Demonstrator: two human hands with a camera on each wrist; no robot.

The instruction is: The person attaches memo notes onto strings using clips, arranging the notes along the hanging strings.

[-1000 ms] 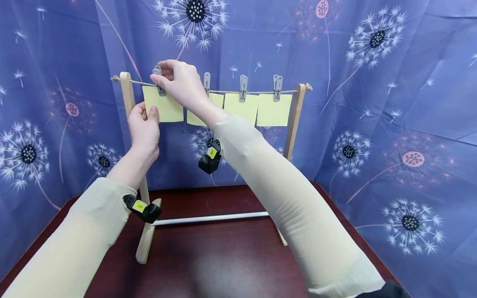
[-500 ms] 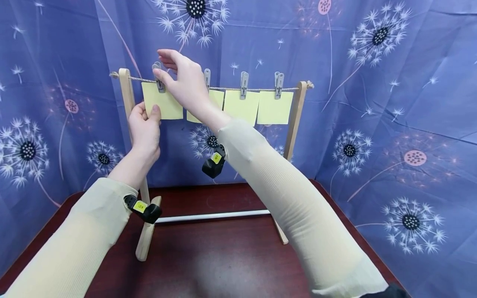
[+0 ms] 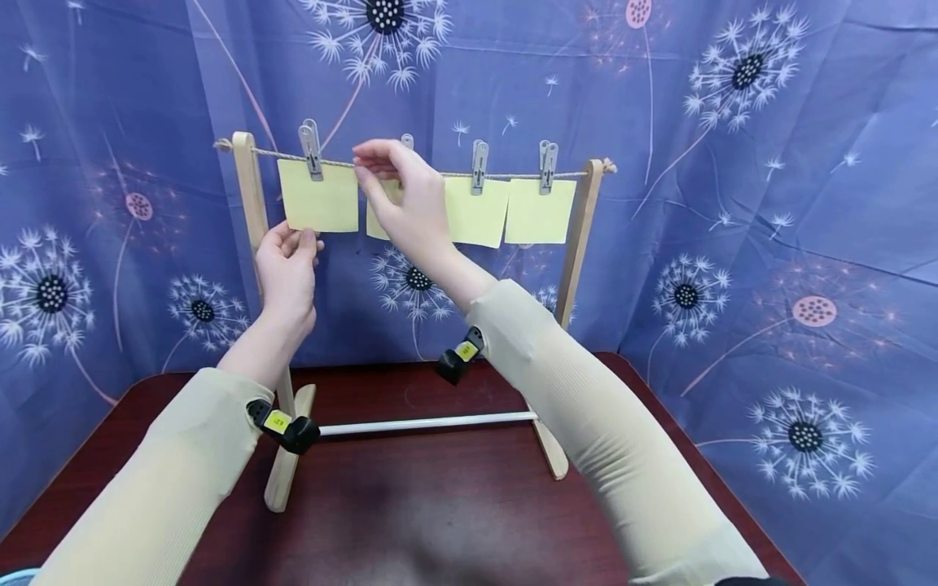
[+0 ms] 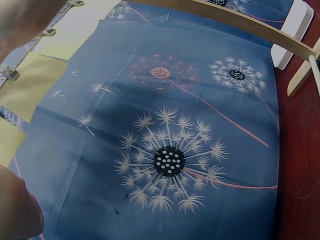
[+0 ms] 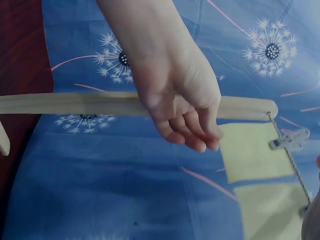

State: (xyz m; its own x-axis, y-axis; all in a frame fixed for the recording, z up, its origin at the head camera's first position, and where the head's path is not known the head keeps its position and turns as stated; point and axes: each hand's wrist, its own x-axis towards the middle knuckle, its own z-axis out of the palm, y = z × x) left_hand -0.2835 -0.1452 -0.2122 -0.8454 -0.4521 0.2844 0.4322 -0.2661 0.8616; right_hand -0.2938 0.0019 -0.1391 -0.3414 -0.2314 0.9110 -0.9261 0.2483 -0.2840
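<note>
Several yellow paper squares hang from a rope, each under a grey clothespin. The leftmost paper (image 3: 320, 198) hangs from its clothespin (image 3: 311, 150) near the left post. My left hand (image 3: 287, 273) is just below this paper's lower left corner, fingers loosely curled; in the right wrist view its thumb tip is right at the paper's corner. My right hand (image 3: 410, 199) hovers in front of the second paper (image 3: 377, 224), fingers relaxed and slightly bent with nothing between them, partly hiding that paper and its clothespin (image 3: 407, 142).
The rope runs between two wooden posts, the left post (image 3: 252, 187) and the right post (image 3: 579, 244). A white rod (image 3: 432, 422) joins their feet above the dark red table (image 3: 440, 505). Behind hangs a blue dandelion curtain (image 3: 703, 228). A light-blue rim (image 3: 18, 576) shows at bottom left.
My right hand has let go of the leftmost clothespin and moved right and down to the second paper. My left hand has slid from the leftmost paper's side down to its lower corner, loosening its pinch.
</note>
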